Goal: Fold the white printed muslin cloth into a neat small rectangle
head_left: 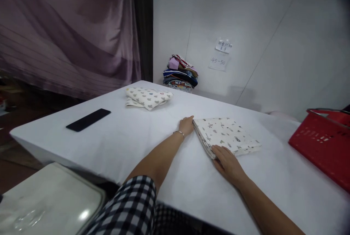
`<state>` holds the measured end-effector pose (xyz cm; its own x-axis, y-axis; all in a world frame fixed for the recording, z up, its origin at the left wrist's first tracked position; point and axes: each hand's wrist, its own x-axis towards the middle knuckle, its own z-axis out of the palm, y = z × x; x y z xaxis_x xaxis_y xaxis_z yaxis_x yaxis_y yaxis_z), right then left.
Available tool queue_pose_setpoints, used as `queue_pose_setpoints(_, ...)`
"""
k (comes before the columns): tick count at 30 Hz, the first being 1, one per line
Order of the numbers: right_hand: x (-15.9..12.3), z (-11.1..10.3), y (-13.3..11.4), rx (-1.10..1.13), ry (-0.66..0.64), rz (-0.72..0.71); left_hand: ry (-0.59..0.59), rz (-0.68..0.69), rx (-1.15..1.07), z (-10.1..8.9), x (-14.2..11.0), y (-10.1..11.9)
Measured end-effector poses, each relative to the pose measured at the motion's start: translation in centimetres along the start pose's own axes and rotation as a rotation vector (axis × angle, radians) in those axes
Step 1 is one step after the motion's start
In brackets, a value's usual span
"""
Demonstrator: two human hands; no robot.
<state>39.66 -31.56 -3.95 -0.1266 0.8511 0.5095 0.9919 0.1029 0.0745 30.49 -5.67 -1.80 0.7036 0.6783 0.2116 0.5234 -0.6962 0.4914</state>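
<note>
A folded white cloth (229, 133) with a small scattered print lies on the white-covered table in front of me. At its left corner is my left hand (187, 125), fingers closed on the edge; a bracelet circles that wrist. My right hand (227, 164) grips the near corner, with the fingers on top and the thumb low against the folded layers. Further back on the left rests another folded white cloth (149, 98) with a grey print, apart from both hands.
A flat black rectangular object (89, 119) lies on the table (131, 140) at left. On the right stands a red basket (322, 140). A stack of folded fabrics (180, 74) sits by the wall, below paper notes (219, 61). A pale glossy surface (51, 198) is at lower left.
</note>
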Motion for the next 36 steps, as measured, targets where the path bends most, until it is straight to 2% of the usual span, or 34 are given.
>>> queue_pose_setpoints(7, 0.4, -0.3, -0.1, -0.009, -0.058, -0.019, -0.015, 0.039, -0.062, 1.0, 1.3, -0.9)
queue_pose_setpoints(13, 1.1, -0.6, -0.3, 0.0, -0.076, -0.005, -0.034, 0.034, -0.145, 0.8, 1.9, -1.3)
queue_pose_setpoints(22, 0.7, -0.4, -0.2, -0.007, 0.049, -0.008, 0.033, -0.092, -0.242, 1.1, 2.2, -1.0)
queue_pose_setpoints(28, 0.9, -0.3, -0.8, -0.029, 0.013, -0.006, 0.052, -0.128, -0.23, 1.3, 2.1, -1.1)
queue_pose_setpoints(31, 1.2, -0.4, -1.1, -0.036, 0.001, 0.001, 0.035, -0.132, -0.214, 1.0, 2.1, -1.3)
queue_pose_setpoints(36, 1.7, -1.0, -1.7, -0.032, -0.051, 0.047, -0.06, -0.107, -0.185, -0.3, 2.8, -1.0)
